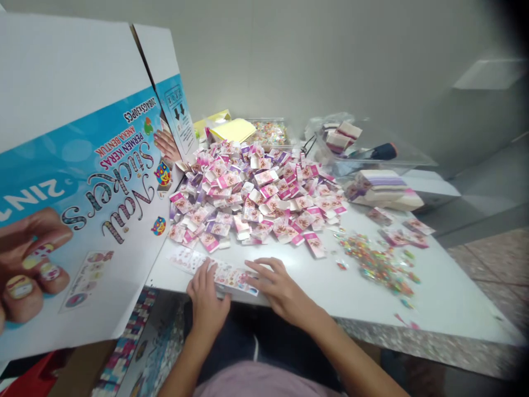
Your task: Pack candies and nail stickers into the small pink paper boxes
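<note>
A long strip of nail stickers (231,277), printed with small coloured designs, lies slantwise near the front edge of the white table. Across its middle rest the fingers of my left hand (205,306), laid fairly flat, with the thumb apart at the near edge. My right hand (285,289) has its fingers spread over the right end of the strip, the fingertips at its surface. Neither hand is closed round anything. Just beyond the strip is a large heap of small pink and purple printed card boxes (264,193), many with open ends.
A big nail sticker carton (95,182) stands upside down at the left. Small colourful packets (380,262) lie scattered to the right. Behind them are stacked flat boxes (380,187) and a clear plastic tray (405,157) holding a dark brush. Yellow sheets (233,130) sit at the back.
</note>
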Demonstrator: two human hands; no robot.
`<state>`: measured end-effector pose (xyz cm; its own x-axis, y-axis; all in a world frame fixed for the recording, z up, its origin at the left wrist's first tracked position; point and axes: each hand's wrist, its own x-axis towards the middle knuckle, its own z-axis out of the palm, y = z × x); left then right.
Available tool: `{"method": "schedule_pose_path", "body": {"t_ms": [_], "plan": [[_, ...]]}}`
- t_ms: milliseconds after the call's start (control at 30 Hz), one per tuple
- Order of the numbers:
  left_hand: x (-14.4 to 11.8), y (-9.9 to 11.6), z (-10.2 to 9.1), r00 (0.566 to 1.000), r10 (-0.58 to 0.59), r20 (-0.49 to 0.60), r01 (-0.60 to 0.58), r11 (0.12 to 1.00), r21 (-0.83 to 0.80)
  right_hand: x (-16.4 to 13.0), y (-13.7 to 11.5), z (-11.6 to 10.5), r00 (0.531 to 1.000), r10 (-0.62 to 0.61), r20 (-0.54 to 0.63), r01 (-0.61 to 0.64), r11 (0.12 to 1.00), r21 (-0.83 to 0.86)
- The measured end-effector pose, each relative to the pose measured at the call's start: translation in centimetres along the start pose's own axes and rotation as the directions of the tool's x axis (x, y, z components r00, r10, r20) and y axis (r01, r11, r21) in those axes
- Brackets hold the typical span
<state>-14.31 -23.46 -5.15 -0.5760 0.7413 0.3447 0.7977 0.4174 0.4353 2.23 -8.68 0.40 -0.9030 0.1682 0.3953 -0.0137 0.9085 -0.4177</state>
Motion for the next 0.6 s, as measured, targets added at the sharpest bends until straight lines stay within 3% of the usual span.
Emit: {"method": "schedule_pose_path", "body": {"t_ms": [67, 133, 167, 233, 300, 333, 400, 467, 533, 567, 600], "plan": [[0.1, -0.1, 0.0, 0.999, 0.017, 0.029, -0.018, 0.999, 0.034, -1.2, -0.7, -1.3, 0.991, 0.087, -0.106, -0.067, 0.981, 0.181], [0.3, 0.0, -0.2, 0.999, 0.022, 0.039, -0.024, 0.998, 0.06, -2.6, -1.5, -2.8, 0.945, 0.256, -0.204, -0.165, 0.911, 0.379], [0.4, 0.1, -0.5, 0.999, 0.023, 0.032, -0.025, 0.998, 0.064, -3.3, -1.7, -3.6, 0.899, 0.364, -0.244, -0.224, 0.86, 0.458], [0.4, 0.7, -1.3, 0.998, 0.065, 0.022, -0.065, 0.998, 0.007, -4.7, -2.1, -4.9, 0.758, 0.58, -0.297, -0.341, 0.742, 0.578], [0.3, 2.2, -2.2, 0.981, 0.188, 0.054, -0.177, 0.971, -0.164, -5.7, -2.0, -5.8, 0.626, 0.719, -0.3, -0.387, 0.621, 0.682], [0.2, 3.2, -2.7, 0.958, 0.273, 0.09, -0.238, 0.928, -0.286, -6.0, -1.9, -6.1, 0.585, 0.758, -0.29, -0.374, 0.569, 0.733], [0.2, 5.8, -3.1, 0.913, 0.386, 0.131, -0.274, 0.819, -0.504, -6.2, -1.8, -6.5, 0.561, 0.785, -0.263, -0.328, 0.503, 0.8], [0.3, 8.8, -2.9, 0.903, 0.355, 0.242, -0.124, 0.756, -0.643, -5.9, -2.1, -6.8, 0.555, 0.78, -0.289, -0.318, 0.52, 0.793], [0.7, 11.5, -2.2, 0.858, 0.28, 0.431, 0.135, 0.686, -0.715, -5.5, -2.7, -7.3, 0.552, 0.739, -0.386, -0.357, 0.628, 0.691], [0.9, 12.6, -1.8, 0.821, 0.213, 0.53, 0.299, 0.631, -0.716, -5.4, -3.0, -7.6, 0.574, 0.686, -0.446, -0.375, 0.705, 0.602], [1.2, 13.4, -1.5, 0.783, 0.161, 0.601, 0.435, 0.548, -0.714, -5.2, -3.4, -8.0, 0.628, 0.607, -0.487, -0.376, 0.785, 0.492]]}}
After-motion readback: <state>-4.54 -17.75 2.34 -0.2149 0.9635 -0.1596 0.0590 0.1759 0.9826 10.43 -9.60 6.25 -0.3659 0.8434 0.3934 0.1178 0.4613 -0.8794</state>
